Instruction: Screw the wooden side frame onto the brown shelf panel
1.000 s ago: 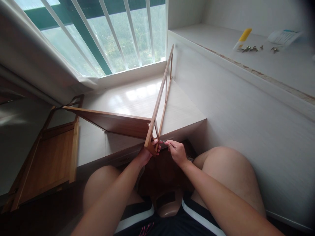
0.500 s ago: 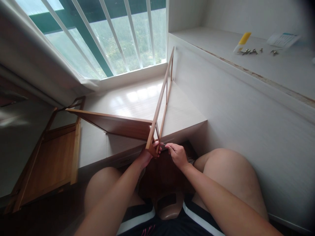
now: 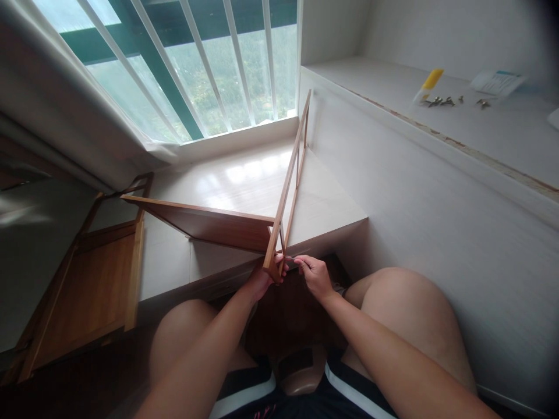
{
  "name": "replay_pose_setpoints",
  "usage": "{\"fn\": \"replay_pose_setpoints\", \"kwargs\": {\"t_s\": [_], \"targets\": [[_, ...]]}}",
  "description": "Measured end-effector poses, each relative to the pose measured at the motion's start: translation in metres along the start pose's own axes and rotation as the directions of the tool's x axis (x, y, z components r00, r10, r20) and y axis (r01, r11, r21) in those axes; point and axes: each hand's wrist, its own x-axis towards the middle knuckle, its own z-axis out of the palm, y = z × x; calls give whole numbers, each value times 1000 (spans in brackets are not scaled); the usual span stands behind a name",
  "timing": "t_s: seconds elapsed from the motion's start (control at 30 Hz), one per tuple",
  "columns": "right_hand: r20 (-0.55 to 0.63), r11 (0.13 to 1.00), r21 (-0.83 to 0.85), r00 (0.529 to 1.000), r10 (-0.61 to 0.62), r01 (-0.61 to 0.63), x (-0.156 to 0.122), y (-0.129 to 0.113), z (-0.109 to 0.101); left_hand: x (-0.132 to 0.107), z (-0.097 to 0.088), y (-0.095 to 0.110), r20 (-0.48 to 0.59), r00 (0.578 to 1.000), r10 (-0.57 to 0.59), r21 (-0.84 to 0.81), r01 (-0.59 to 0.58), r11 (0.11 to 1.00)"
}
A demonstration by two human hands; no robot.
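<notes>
A narrow wooden frame (image 3: 291, 169) stands tilted on the pale ledge, joined or touching at its near end with a brown wooden panel (image 3: 218, 228). My left hand (image 3: 262, 281) is wrapped around the frame's near end from below, its fingertips showing on the right side. Just to the right, my right hand (image 3: 314, 273) pinches a thin metal rod-like tool (image 3: 290, 258) between thumb and fingers. The tool points left at the frame's lower rail. Its tip and the spot it meets are too small to make out.
Another wooden frame with a panel (image 3: 94, 279) leans at the left by the curtain (image 3: 87, 99). On the right shelf (image 3: 375, 73) lie several screws (image 3: 442, 102), a yellow-capped tube (image 3: 430, 84) and a clear plastic bag (image 3: 498, 81). A barred window (image 3: 227, 70) is behind the ledge (image 3: 332, 203).
The view has shifted slightly, so everything sits a little lower. Both hands keep their grips, with the frame and tool in nearly the same place.
</notes>
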Motion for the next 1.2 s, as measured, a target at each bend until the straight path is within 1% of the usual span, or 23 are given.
{"fn": "replay_pose_setpoints", "kwargs": {"t_s": [0.1,0.17,0.2,0.27,0.33,0.37,0.43,0.5,0.57,0.67,0.8,0.9,0.97,1.07,1.2], "targets": [[23,983,127,991,129,-131,2,-3,4,1,-1,-1,4,1000,17,3,-17,1000],[86,928,266,965,246,-260,5,-6,5,1,-1,-2,-4,1000,14,8,-14,1000],[147,879,334,940,309,-341,8,-8,4,1,-1,-2,-10,1000,12,11,-12,1000],[293,765,413,867,403,-495,13,-11,2,1,-2,-2,-16,1000,21,15,-20,1000],[405,686,419,799,445,-594,19,-14,-2,3,-2,-3,-17,999,31,21,-30,999],[439,671,410,778,448,-618,21,-15,-5,3,-2,-3,-14,999,30,24,-30,999],[479,660,395,757,445,-639,25,-16,-10,5,-3,-4,-14,1000,18,28,-18,999],[496,661,387,749,438,-643,28,-16,-14,5,-2,-3,-17,1000,7,26,-7,1000],[482,679,383,762,432,-627,29,-15,-16,4,0,-1,-17,1000,-1,22,2,1000],[424,719,387,804,417,-578,29,-15,-16,1,2,3,-17,1000,-11,23,11,1000],[343,792,388,872,350,-471,26,-13,-10,-1,2,4,-23,1000,0,36,1,999],[283,857,355,917,282,-373,21,-10,-6,-1,1,3,-26,1000,3,37,-2,999],[230,905,301,944,236,-300,18,-8,-5,-1,1,3,-29,1000,-4,32,5,999],[162,968,167,974,159,-186,13,-6,-5,-1,1,3,-24,1000,-2,34,3,999],[122,998,8,991,54,-55,8,-7,-7,-1,2,3,-38,999,21,32,-20,999]]}}
